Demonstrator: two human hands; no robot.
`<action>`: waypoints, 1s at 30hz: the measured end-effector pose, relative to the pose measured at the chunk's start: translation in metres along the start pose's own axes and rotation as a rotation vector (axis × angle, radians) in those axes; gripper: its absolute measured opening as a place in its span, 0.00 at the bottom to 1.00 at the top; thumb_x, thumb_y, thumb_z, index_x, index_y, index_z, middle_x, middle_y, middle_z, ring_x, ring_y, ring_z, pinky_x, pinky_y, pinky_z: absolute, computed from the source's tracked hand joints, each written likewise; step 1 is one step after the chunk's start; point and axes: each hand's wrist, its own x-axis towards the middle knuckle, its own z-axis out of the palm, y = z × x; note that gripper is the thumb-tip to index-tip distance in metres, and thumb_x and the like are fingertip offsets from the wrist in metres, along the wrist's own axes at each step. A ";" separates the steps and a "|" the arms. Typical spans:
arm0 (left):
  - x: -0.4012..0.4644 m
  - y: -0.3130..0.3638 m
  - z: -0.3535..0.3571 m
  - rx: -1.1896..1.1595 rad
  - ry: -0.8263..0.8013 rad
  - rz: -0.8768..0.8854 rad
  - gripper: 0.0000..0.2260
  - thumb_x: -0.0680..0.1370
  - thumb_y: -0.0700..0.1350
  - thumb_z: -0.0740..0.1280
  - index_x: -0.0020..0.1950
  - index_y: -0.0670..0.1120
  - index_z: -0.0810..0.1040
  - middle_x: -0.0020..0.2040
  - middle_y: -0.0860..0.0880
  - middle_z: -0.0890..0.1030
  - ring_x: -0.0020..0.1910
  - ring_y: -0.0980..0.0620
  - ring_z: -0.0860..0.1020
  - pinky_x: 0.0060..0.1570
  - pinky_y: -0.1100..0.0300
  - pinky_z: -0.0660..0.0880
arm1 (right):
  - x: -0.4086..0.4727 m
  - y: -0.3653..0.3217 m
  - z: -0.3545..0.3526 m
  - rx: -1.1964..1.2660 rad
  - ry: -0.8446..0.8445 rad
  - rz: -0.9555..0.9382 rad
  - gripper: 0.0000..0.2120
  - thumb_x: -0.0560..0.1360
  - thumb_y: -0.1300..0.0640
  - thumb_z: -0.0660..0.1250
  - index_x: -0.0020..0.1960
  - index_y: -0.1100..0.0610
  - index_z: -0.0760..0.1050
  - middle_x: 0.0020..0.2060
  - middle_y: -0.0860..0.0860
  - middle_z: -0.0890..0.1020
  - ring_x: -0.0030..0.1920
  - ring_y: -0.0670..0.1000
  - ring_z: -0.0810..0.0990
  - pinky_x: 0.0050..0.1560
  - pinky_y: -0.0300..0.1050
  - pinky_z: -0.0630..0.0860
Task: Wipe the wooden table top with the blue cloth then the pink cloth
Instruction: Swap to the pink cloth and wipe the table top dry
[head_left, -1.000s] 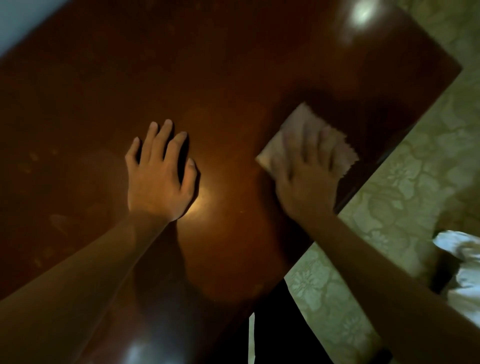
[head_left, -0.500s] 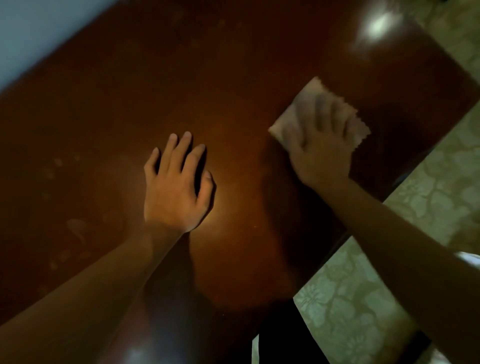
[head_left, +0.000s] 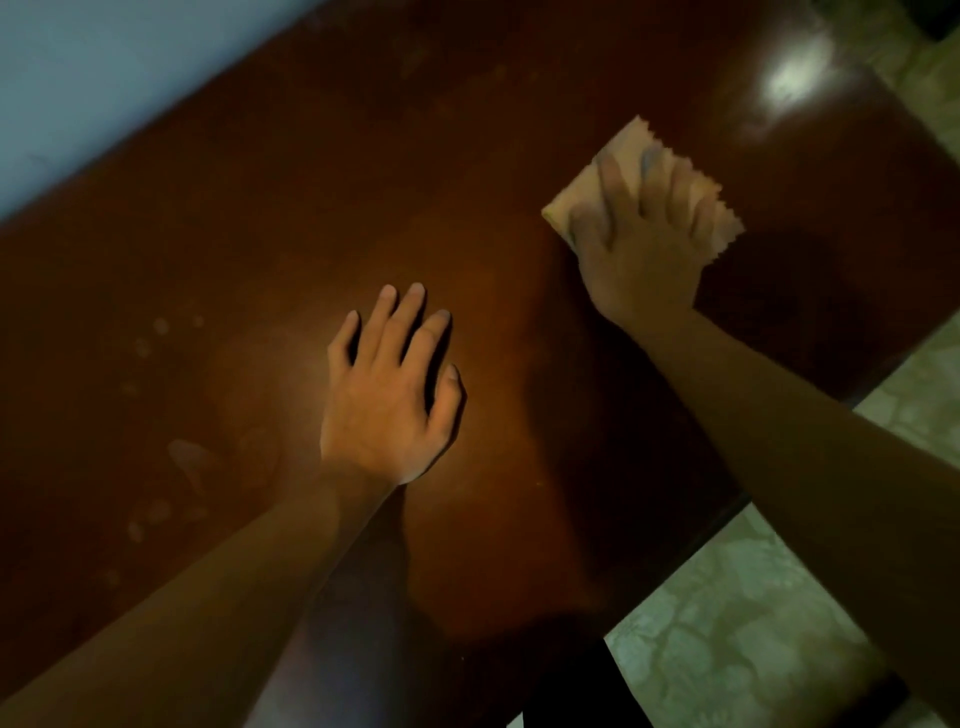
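Observation:
The dark, glossy wooden table top (head_left: 260, 234) fills most of the view. A folded pink cloth (head_left: 631, 150) with zigzag edges lies flat on its right part. My right hand (head_left: 641, 244) presses down on the cloth with spread, nearly straight fingers. My left hand (head_left: 389, 389) rests flat on the bare wood near the middle, fingers straight, holding nothing. No blue cloth is in view.
Faint dull smudges (head_left: 156, 332) mark the wood at the left. A pale wall (head_left: 78, 78) borders the table's far left edge. Patterned green floor (head_left: 727, 623) shows past the table's right edge, and a light glare (head_left: 789, 78) sits at the far right corner.
My right hand has pushed the pink cloth away from the near right edge, farther across the table. My left hand stays flat on the wood.

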 end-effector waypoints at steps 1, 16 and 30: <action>0.000 0.000 -0.001 0.000 0.000 -0.001 0.23 0.82 0.53 0.57 0.74 0.46 0.70 0.78 0.45 0.65 0.79 0.45 0.58 0.76 0.48 0.47 | -0.008 -0.010 0.003 -0.020 0.003 -0.015 0.31 0.83 0.36 0.43 0.82 0.48 0.55 0.81 0.58 0.57 0.80 0.64 0.55 0.78 0.64 0.53; 0.001 0.000 -0.002 -0.045 -0.006 -0.026 0.23 0.81 0.53 0.59 0.74 0.46 0.72 0.78 0.45 0.66 0.79 0.46 0.58 0.76 0.49 0.50 | 0.027 -0.012 -0.006 -0.067 -0.028 -0.155 0.31 0.83 0.35 0.46 0.81 0.48 0.57 0.80 0.60 0.59 0.80 0.65 0.56 0.77 0.63 0.55; 0.074 -0.057 -0.025 0.056 0.015 -0.234 0.23 0.81 0.53 0.57 0.73 0.45 0.69 0.75 0.43 0.67 0.77 0.45 0.62 0.71 0.43 0.53 | 0.071 -0.047 -0.001 -0.100 -0.053 -0.356 0.30 0.83 0.36 0.47 0.81 0.47 0.57 0.80 0.58 0.58 0.80 0.64 0.55 0.77 0.63 0.54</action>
